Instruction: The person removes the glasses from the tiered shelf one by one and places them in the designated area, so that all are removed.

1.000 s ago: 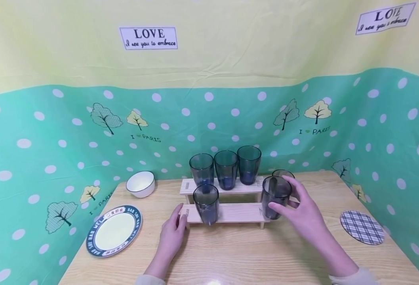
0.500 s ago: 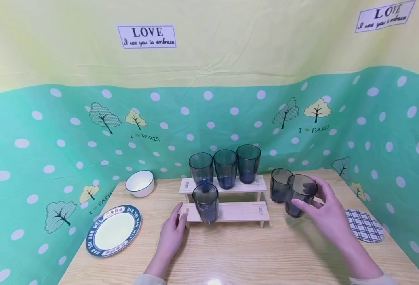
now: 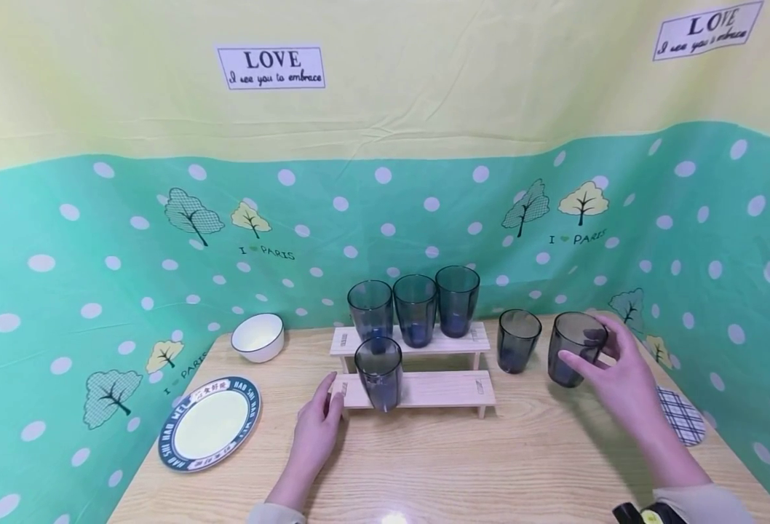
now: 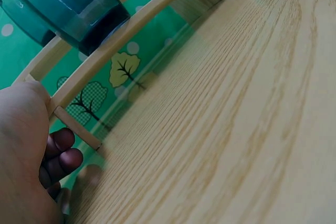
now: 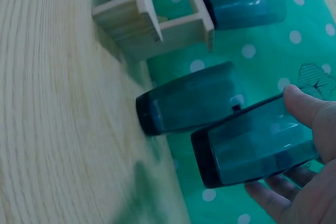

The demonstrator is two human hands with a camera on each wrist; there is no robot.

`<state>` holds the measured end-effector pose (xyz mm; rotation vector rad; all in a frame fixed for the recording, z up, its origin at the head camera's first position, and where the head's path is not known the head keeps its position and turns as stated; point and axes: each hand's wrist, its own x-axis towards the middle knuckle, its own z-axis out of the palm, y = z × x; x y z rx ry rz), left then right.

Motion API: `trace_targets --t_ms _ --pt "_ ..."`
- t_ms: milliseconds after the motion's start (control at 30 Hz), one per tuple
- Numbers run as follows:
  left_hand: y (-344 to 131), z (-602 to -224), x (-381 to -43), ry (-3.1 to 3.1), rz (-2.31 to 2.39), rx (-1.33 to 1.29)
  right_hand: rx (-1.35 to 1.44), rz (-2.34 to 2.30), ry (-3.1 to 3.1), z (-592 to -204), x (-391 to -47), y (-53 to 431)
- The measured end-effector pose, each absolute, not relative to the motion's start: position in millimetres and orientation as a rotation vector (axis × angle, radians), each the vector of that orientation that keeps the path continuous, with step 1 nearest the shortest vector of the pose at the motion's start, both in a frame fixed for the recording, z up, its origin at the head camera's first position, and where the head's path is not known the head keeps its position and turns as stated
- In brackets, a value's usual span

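Note:
My right hand [image 3: 610, 367] grips a dark tinted glass [image 5: 252, 145] round its side, thumb on one side and fingers on the other. In the right wrist view its base hangs off the tabletop. Beside it a second tinted glass [image 3: 517, 342] stands on the table, right of a two-step wooden stand [image 3: 447, 389]. My left hand [image 3: 318, 429] holds the left end of the lower step, its thumb on the board [image 4: 105, 51] in the left wrist view. One glass [image 3: 380, 375] stands on this step at the left. Three more, including a middle glass [image 3: 415, 313], line the upper step.
A white bowl [image 3: 258, 338] sits at the back left, with a blue-rimmed plate [image 3: 249, 407] in front of it. At the right lies a checked round mat [image 3: 686, 418], partly behind the right wrist. Printed cloth [image 3: 385, 218] rises behind the wooden table [image 3: 450, 466].
The right hand has carried its glass from the lower step's right end rightward, past the standing glass. The left hand stays at the stand.

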<state>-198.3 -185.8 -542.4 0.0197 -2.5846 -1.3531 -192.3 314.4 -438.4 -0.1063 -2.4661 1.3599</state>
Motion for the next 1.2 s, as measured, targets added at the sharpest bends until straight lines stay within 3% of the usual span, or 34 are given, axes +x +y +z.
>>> trace_targets --t_ms 500,1200 --pt "-186 -544 -199 -2.590 -1.372 0.020 -0.257 1.348 -2.477 -462 -223 324" --pt "-185 -543 -198 -2.577 -1.362 0.014 -0.298 1.442 -2.487 -480 -238 318"
